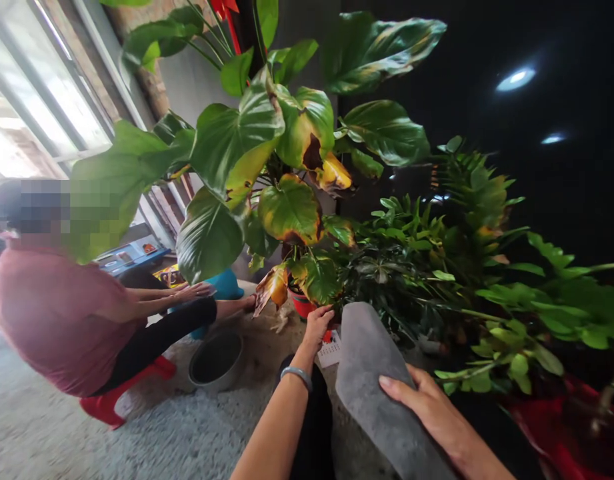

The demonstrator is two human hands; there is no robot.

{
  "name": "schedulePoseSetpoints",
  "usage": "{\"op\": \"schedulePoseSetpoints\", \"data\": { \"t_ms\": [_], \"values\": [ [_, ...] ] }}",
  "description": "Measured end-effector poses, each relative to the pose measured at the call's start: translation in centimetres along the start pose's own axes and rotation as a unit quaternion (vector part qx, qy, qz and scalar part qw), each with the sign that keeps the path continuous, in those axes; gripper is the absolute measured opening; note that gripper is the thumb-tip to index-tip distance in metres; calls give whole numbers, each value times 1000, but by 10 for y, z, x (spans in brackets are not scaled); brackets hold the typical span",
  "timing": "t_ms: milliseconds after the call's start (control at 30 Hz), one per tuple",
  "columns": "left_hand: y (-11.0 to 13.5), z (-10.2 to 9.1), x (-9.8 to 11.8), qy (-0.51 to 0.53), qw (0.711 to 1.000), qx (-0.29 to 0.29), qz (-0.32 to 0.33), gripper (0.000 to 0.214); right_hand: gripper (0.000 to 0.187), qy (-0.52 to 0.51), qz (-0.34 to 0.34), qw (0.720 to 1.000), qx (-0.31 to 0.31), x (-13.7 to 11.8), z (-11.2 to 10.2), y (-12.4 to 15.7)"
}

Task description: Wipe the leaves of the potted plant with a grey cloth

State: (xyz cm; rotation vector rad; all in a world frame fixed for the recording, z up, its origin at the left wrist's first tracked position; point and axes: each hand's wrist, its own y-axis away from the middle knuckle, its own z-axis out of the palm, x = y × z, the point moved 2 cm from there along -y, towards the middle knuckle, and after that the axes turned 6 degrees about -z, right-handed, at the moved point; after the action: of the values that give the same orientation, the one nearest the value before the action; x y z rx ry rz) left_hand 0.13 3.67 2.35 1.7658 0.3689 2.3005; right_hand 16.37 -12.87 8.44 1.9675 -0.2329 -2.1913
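Observation:
My left hand (317,327), with a silver bangle on the wrist, reaches to the base of a big-leafed potted plant (267,173) and its fingers curl at the rim of the small red pot (301,303). My right hand (419,397) lies on a long grey cloth (371,373) draped over my leg, fingers closed on its edge. Some leaves of the plant are yellow and brown at the edges.
A person in a pink top (61,313) squats on a red stool (111,400) at left, arms stretched toward the plant. A grey empty pot (217,360) sits on the pebbled floor. Ferns and dark shrubs (437,267) crowd the right, with a red pot (551,427).

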Motion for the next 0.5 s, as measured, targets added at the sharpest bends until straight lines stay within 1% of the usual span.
{"op": "schedulePoseSetpoints", "data": {
  "t_ms": [67, 133, 233, 333, 433, 500],
  "values": [
    [6, 3, 0, 6, 1000, -9, -20, 19, 48, -16, -5, 1000, 20, -7, -8, 5],
    [12, 6, -2, 12, 998, -33, -45, 21, 46, -23, -5, 999, 45, -12, -13, 12],
    [24, 9, -10, 29, 992, -79, -98, 27, 41, -26, -2, 992, 124, -26, -25, 28],
    [34, 17, -18, 43, 978, -111, -170, 37, 39, -42, -4, 976, 215, -59, -47, 41],
    [42, 38, -21, 45, 965, -129, -222, 50, 35, -96, -49, 946, 307, -101, -68, 37],
    [45, 59, -19, 37, 963, -136, -230, 51, 27, -162, -68, 928, 329, -114, -69, 25]
  ]
}}
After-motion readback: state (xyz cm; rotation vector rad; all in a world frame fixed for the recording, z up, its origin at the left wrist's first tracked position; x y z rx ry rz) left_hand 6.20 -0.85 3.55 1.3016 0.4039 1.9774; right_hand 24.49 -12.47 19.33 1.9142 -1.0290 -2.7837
